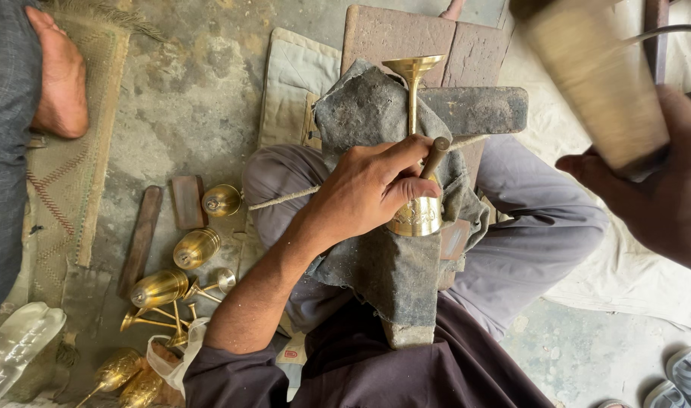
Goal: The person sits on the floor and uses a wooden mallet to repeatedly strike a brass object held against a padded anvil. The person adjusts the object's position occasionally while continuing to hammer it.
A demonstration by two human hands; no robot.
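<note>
A brass goblet (417, 211) lies on a grey cloth (383, 257) draped over my lap, its stem and foot (413, 68) pointing away from me. My left hand (372, 185) presses on the goblet's bowl and pinches a short metal punch (434, 157) against it. My right hand (655, 189) is raised at the right, gripping a thick wooden mallet (598, 75) that is blurred. A dark flat bar (478, 109) lies across under the goblet's stem.
Several brass goblets (160, 287) and cups (221, 200) lie on the concrete floor at the left, beside wooden blocks (141, 238). Another person's bare foot (58, 79) rests on a woven mat (66, 174) at the upper left. Sandals (681, 378) sit at the lower right.
</note>
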